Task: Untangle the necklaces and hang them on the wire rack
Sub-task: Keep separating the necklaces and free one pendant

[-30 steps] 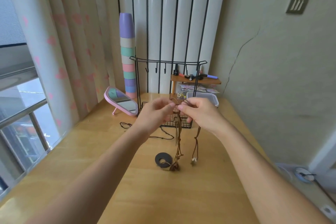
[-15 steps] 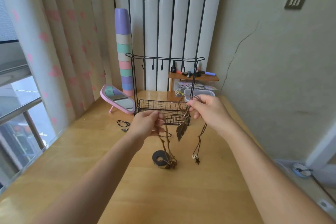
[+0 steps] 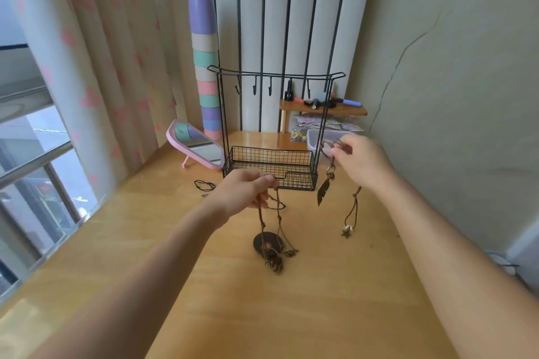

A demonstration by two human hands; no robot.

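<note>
A black wire rack (image 3: 274, 77) with several hooks and a mesh basket stands at the back of the wooden table. My left hand (image 3: 245, 191) pinches a brown cord necklace (image 3: 278, 224) whose lower end with metal charms lies on the table. My right hand (image 3: 361, 162) holds a second brown cord necklace (image 3: 351, 210), lifted to the right of the basket; a feather pendant (image 3: 322, 192) and a star charm hang from it. A thin black necklace (image 3: 204, 185) lies on the table left of the basket.
A pink tabletop mirror (image 3: 195, 144) leans left of the rack, a tall stack of pastel cups (image 3: 205, 67) behind it. A small wooden shelf (image 3: 323, 109) with pens and a clear plastic box (image 3: 313, 138) sit at the back right. A dark ring-shaped disc (image 3: 267, 242) lies mid-table.
My hands have drawn apart, separating the two brown necklaces. The right hand moved right and up with the feather one; the left lowered toward the table with the other.
</note>
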